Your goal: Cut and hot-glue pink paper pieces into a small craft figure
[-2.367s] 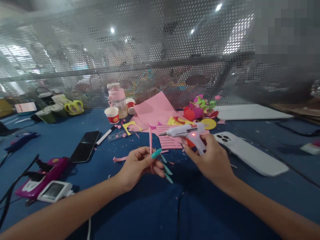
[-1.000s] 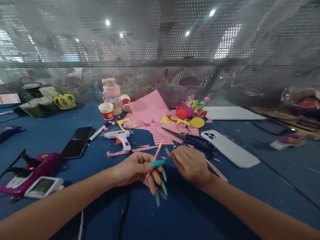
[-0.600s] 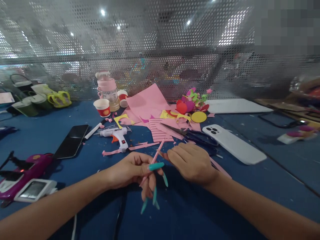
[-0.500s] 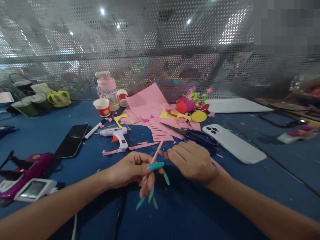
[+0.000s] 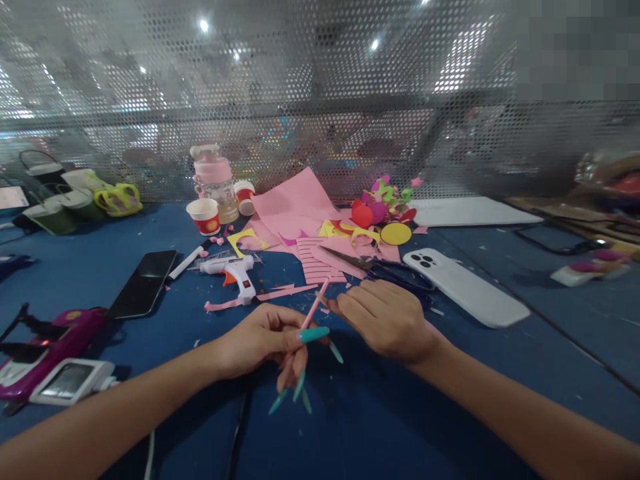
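My left hand [image 5: 277, 343], with long turquoise nails, pinches a thin pink stick [image 5: 315, 305] that slants up and to the right. It may be wrapped in paper, but I cannot tell. My right hand [image 5: 383, 317] is closed, fingers curled, with its fingertips right beside the stick's upper end. What those fingers hold, if anything, is hidden. Beyond the hands lie a pink paper piece with black lines [image 5: 315, 263], dark-handled scissors [image 5: 350, 259] resting partly over it, and loose pink strips [image 5: 285, 292].
A glue gun [image 5: 235, 273], a marker [image 5: 187, 260] and a black phone [image 5: 145, 283] lie to the left. Paper cups [image 5: 204, 217] and a pink-lidded bottle [image 5: 215, 177] stand behind. On the right is a white phone [image 5: 465, 287]. Pink sheets [image 5: 295, 197] lean by the mesh wall.
The pink strip seen beneath my right wrist before no longer shows there. My right hand has shifted very slightly; my left hand still pinches the stick.
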Motion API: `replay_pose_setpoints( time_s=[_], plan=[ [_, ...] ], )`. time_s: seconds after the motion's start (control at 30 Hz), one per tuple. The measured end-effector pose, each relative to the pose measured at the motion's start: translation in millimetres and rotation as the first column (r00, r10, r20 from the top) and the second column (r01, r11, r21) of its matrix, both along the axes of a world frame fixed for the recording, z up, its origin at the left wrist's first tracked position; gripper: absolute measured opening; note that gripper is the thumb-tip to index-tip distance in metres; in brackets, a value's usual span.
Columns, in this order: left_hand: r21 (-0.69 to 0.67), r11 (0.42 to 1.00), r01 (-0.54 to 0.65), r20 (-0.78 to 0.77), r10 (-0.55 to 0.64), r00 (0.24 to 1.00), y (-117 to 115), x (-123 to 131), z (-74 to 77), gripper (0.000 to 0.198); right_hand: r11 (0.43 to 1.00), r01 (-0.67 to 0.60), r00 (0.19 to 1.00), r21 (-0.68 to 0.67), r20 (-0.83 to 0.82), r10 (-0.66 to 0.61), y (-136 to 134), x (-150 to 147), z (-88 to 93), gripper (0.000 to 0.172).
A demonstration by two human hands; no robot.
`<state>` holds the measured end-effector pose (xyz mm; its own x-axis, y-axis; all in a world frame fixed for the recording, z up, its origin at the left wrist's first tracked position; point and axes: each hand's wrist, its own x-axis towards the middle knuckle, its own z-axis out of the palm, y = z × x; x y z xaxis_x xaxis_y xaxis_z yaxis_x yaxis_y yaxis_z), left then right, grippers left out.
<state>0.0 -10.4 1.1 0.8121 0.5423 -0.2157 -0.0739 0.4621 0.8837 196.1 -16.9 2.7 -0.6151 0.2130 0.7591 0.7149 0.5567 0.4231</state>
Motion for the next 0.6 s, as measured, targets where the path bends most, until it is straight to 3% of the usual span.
replay_pose_setpoints(
  time_s=[0.43,0.6],
  plan=[
    [0.015,1.0,0.004,-0.039,-0.003,0.999,0.3,0.4,0.5,0.023,0.999,0.022,1.0,0.027,0.017,-0.022,1.2,2.3,1.1,0.028],
    [0.024,0.999,0.025,-0.046,-0.024,0.999,-0.8,-0.5,-0.6,0.03,0.995,0.077,0.996,0.062,-0.043,-0.075,3.3,3.4,-1.2,0.031]
  ],
)
